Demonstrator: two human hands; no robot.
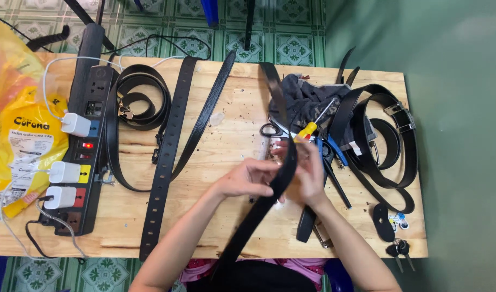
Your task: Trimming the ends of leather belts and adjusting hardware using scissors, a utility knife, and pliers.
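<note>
Both my hands hold one black leather belt (pixel 259 213) over the middle of a wooden table (pixel 226 140). My left hand (pixel 247 178) grips the strap from the left side. My right hand (pixel 307 173) pinches it from the right, just beside the left. The belt runs from the table's far edge down past the near edge toward my lap. A yellow-handled screwdriver (pixel 312 125) and black-handled scissors (pixel 270 130) lie just beyond my hands.
Other black belts lie flat (pixel 167 157) or coiled at left (pixel 142 97) and right (pixel 386 138). A dark cloth (pixel 305 100) sits at the back. A black power strip (pixel 86 130) with white chargers and a yellow bag (pixel 15 124) line the left edge. Keys (pixel 398 250) lie near the right corner.
</note>
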